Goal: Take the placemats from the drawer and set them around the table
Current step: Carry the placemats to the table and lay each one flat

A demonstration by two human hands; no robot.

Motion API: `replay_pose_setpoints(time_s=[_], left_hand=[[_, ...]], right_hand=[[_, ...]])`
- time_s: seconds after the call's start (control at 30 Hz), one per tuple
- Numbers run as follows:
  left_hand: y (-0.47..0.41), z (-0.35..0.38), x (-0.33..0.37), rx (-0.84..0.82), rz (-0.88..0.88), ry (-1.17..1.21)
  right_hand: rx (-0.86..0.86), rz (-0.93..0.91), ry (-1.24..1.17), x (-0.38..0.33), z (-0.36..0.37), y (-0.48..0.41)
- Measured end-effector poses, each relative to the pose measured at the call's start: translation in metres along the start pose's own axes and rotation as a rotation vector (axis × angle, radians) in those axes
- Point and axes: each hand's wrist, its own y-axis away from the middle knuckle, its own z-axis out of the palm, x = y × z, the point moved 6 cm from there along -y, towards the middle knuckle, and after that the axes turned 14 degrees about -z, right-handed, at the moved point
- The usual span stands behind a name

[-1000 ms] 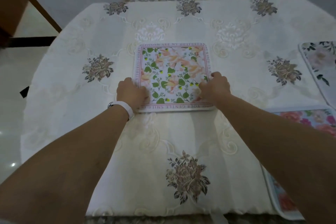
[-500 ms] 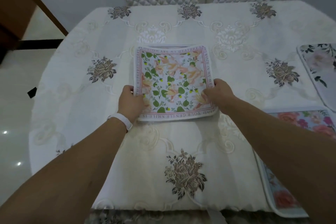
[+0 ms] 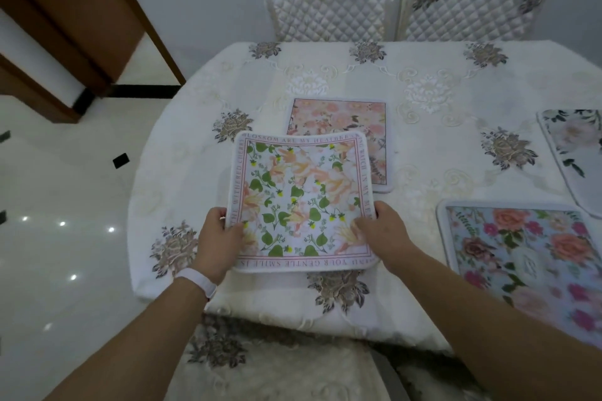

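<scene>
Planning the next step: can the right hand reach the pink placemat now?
Probably not yet: the right hand grips the green-leaf placemat, which hides part of the pink placemat.

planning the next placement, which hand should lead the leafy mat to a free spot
Left, probably. The left hand grips the leafy mat on the side toward bare tablecloth; the right hand faces the rose mat, already laid.

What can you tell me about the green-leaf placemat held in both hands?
The green-leaf placemat is a roughly square, soft-looking fabric mat with rounded corners, a white edge, a pink lettered border and green leaves, peach blooms and yellow buds. It is held above the tablecloth, bowing slightly. The left hand and right hand grip its near side edges; it partly hides a pink placemat behind.
</scene>
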Motion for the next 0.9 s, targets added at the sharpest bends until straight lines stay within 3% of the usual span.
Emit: replay_pose_setpoints(time_s=[0.17, 0.3, 0.63, 0.9], left_hand=[[0.027, -0.035, -0.029, 0.019, -0.026, 0.015], [0.032, -0.054, -0.052, -0.069, -0.034, -0.087], [0.010, -0.076, -0.078, -0.319, 0.074, -0.289], [-0.014, -0.082, -0.102, -0.405, 0.075, -0.389]], right_hand=[[-0.053, -0.008, -0.020, -0.007, 0.022, 0.037], [-0.062, 0.003, -0.001, -0.005, 0.036, 0.067], [0.073, 0.106, 0.124, 0.010, 0.071, 0.119], [0.144, 0.085, 0.164, 0.007, 0.093, 0.135]])
